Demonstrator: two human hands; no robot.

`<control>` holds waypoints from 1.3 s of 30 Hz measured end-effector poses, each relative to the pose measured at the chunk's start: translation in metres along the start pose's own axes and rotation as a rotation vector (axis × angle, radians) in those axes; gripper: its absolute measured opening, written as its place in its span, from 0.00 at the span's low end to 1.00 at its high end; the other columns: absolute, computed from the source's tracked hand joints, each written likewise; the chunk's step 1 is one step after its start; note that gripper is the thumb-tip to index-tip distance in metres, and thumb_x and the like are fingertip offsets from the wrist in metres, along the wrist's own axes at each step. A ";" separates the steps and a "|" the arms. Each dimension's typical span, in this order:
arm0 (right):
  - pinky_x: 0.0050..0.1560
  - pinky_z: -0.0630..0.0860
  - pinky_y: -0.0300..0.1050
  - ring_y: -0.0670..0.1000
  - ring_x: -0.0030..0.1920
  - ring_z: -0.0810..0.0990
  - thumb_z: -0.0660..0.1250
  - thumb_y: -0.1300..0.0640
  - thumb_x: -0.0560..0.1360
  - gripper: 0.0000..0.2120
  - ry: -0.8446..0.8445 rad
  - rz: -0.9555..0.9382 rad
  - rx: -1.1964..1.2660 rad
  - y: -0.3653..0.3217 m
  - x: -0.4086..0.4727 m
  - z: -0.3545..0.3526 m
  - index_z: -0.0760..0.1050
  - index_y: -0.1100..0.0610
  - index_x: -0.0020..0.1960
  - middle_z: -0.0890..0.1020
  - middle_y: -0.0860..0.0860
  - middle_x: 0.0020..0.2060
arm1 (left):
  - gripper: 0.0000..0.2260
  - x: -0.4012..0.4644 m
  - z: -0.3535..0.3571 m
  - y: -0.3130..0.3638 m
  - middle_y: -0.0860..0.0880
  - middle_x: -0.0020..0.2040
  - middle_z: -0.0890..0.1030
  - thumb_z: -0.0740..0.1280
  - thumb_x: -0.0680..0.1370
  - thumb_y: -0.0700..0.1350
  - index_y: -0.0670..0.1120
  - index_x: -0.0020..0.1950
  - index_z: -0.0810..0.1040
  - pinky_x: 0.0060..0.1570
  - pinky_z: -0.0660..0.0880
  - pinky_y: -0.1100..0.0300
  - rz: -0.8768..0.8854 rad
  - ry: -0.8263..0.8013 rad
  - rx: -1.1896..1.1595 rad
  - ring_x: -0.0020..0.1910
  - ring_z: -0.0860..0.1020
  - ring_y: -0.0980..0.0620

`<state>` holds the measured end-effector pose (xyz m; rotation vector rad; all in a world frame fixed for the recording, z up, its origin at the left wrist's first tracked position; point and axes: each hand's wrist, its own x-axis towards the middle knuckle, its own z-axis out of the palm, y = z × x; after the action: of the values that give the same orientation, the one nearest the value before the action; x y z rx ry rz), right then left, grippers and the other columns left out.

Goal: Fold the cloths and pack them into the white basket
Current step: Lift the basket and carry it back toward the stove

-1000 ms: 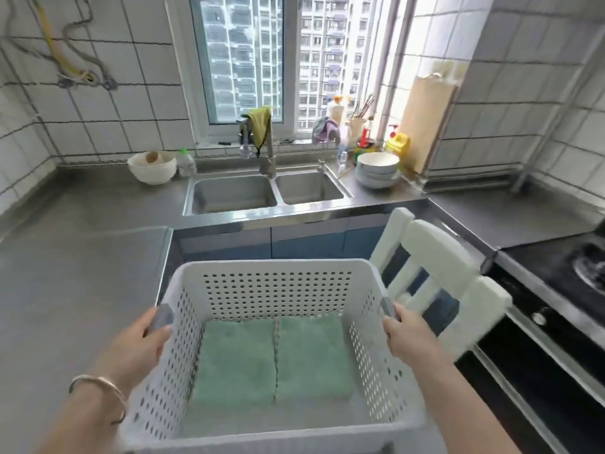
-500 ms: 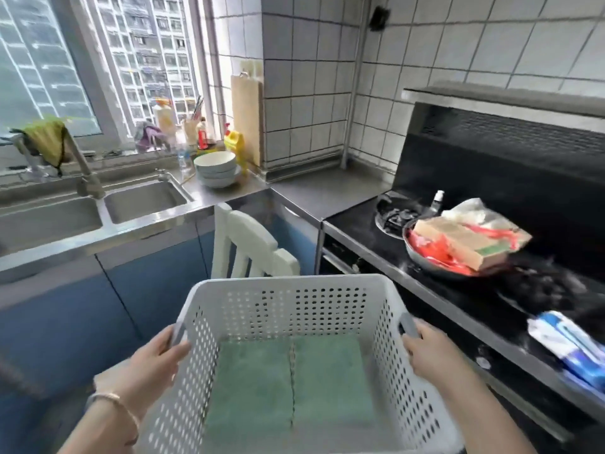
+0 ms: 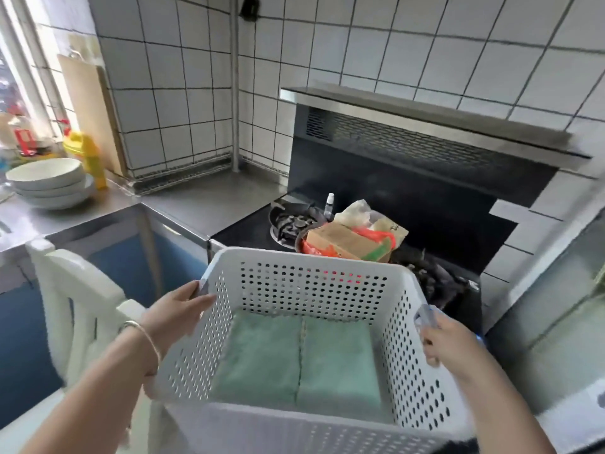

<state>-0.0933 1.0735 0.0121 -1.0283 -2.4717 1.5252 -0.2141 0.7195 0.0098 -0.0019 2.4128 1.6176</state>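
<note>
I carry the white basket (image 3: 314, 309) in both hands, my left hand (image 3: 175, 317) curled over its left handle and my right hand (image 3: 445, 339) with fingers (image 3: 429, 350) wrapped on the right handle. Two folded green cloths (image 3: 294, 358) lie flat, side by side and touching, on its floor. Compared with half a second ago, the sink has left my view; the stove (image 3: 294, 221) and the pan of packets (image 3: 353, 240) now sit straight behind the basket, and the white chair (image 3: 75, 299) is at my left wrist. The stacked bowls (image 3: 49, 181) rest on the counter (image 3: 203, 201) far left.
</note>
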 end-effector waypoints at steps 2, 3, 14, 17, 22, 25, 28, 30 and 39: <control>0.31 0.58 0.44 0.50 0.27 0.61 0.55 0.67 0.76 0.11 -0.001 -0.024 0.056 -0.017 0.017 -0.001 0.73 0.56 0.42 0.64 0.51 0.26 | 0.07 0.032 -0.001 0.017 0.46 0.30 0.67 0.65 0.77 0.42 0.46 0.38 0.77 0.35 0.59 0.58 0.030 -0.004 -0.043 0.30 0.63 0.50; 0.30 0.57 0.43 0.49 0.27 0.60 0.55 0.68 0.76 0.11 -0.017 -0.040 0.081 -0.029 0.027 0.002 0.73 0.57 0.43 0.63 0.50 0.25 | 0.06 0.049 -0.004 0.026 0.45 0.31 0.67 0.65 0.77 0.43 0.46 0.40 0.77 0.35 0.59 0.58 0.052 -0.005 -0.068 0.31 0.63 0.50; 0.22 0.58 0.36 0.48 0.26 0.60 0.54 0.67 0.79 0.09 -0.067 -0.186 0.205 -0.199 0.198 0.103 0.71 0.59 0.47 0.62 0.52 0.29 | 0.04 0.234 -0.107 0.087 0.47 0.32 0.67 0.64 0.77 0.43 0.45 0.45 0.77 0.32 0.60 0.58 0.141 0.135 -0.137 0.31 0.63 0.51; 0.27 0.57 0.40 0.48 0.27 0.58 0.53 0.68 0.79 0.10 -0.151 -0.197 0.198 -0.236 0.248 0.144 0.68 0.60 0.42 0.61 0.52 0.29 | 0.05 0.278 -0.134 0.080 0.46 0.33 0.68 0.63 0.78 0.41 0.44 0.42 0.76 0.31 0.59 0.58 0.131 0.203 -0.131 0.30 0.63 0.52; 0.28 0.60 0.43 0.49 0.27 0.61 0.55 0.65 0.78 0.10 -0.247 -0.228 0.133 -0.286 0.325 0.218 0.71 0.57 0.41 0.64 0.53 0.30 | 0.09 0.338 -0.172 0.056 0.48 0.29 0.67 0.63 0.77 0.42 0.46 0.37 0.74 0.30 0.59 0.59 0.054 0.312 -0.072 0.28 0.63 0.50; 0.28 0.59 0.43 0.49 0.27 0.60 0.54 0.66 0.77 0.12 -0.337 -0.272 0.116 -0.315 0.368 0.267 0.69 0.56 0.38 0.63 0.52 0.28 | 0.04 0.369 -0.193 0.040 0.48 0.30 0.67 0.63 0.78 0.41 0.45 0.44 0.75 0.30 0.60 0.60 -0.005 0.388 -0.105 0.29 0.63 0.51; 0.29 0.60 0.43 0.50 0.27 0.62 0.55 0.65 0.77 0.12 -0.415 -0.299 0.063 -0.354 0.419 0.312 0.70 0.57 0.37 0.65 0.52 0.27 | 0.06 0.408 -0.205 0.034 0.48 0.31 0.66 0.61 0.78 0.38 0.44 0.54 0.75 0.22 0.65 0.67 -0.069 0.500 -0.213 0.29 0.62 0.53; 0.30 0.61 0.44 0.51 0.27 0.64 0.55 0.65 0.77 0.12 -0.454 -0.300 0.027 -0.380 0.457 0.342 0.72 0.57 0.38 0.68 0.52 0.28 | 0.10 0.438 -0.210 0.029 0.48 0.32 0.67 0.60 0.79 0.37 0.43 0.59 0.74 0.19 0.64 0.72 -0.148 0.566 -0.258 0.29 0.62 0.54; 0.29 0.63 0.41 0.49 0.29 0.65 0.54 0.66 0.77 0.13 -0.579 -0.292 -0.041 -0.451 0.585 0.452 0.74 0.63 0.57 0.70 0.53 0.32 | 0.18 0.556 -0.204 0.000 0.47 0.33 0.72 0.61 0.78 0.38 0.43 0.68 0.69 0.31 0.68 0.59 -0.325 0.788 -0.241 0.30 0.67 0.50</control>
<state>-0.9460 0.9245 -0.0151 -0.2098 -2.8463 1.8716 -0.7943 0.6050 -0.0255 -1.2102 2.4738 1.9662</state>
